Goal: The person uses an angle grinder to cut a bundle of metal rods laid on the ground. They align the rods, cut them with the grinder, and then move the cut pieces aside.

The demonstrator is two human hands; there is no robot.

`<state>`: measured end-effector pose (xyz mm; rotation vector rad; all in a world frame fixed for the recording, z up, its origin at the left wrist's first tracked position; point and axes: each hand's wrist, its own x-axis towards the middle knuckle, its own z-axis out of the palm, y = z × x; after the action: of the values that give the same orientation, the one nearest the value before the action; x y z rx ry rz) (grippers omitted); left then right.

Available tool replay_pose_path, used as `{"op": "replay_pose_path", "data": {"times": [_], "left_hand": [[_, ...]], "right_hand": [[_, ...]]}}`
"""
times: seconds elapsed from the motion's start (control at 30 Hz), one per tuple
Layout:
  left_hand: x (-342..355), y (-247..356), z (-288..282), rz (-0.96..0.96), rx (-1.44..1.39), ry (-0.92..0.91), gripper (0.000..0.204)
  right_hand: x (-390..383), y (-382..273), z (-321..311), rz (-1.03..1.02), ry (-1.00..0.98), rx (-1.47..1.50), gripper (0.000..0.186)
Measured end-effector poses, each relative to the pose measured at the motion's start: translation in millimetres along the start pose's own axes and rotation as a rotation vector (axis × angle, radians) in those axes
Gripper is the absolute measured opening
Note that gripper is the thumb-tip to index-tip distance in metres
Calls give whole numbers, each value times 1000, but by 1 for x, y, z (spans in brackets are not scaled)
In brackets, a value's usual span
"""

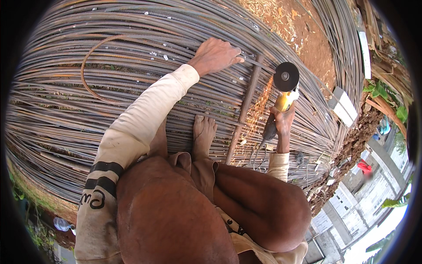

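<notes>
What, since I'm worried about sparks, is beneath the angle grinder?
Steel rods show around the angle grinder in the right hand, with orange sparks to its left. What its black disc and the hand cover cannot be seen.

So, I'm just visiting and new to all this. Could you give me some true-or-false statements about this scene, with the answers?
1. The bare right hand holds a yellow-and-black handheld grinder. True.
2. The bare left hand also grips the grinder. False: it is over the long grey-brown metal rods, apart from the grinder.
3. Orange sparks show between the grinder and a brown bar lying across the rods. True.
4. The grinder's thin black disc is square. False: it is round.
5. The cream left sleeve has two black bands. True.
6. The clearly visible foot wears a boot. False: it is bare.
</notes>
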<state>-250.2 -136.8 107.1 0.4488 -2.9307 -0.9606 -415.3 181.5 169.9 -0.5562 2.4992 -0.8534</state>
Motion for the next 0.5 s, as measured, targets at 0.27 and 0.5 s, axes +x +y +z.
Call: {"op": "replay_pose_path", "data": {"times": [0.27,0.5], "left_hand": [[1,-1,2,-14,1,-11,51],[-1,1,-2,-23,-8,-37,50]], "right_hand": [[-13,6,2,-10,-5,-11,44],[0,-8,1,55,-4,6,54]]}}
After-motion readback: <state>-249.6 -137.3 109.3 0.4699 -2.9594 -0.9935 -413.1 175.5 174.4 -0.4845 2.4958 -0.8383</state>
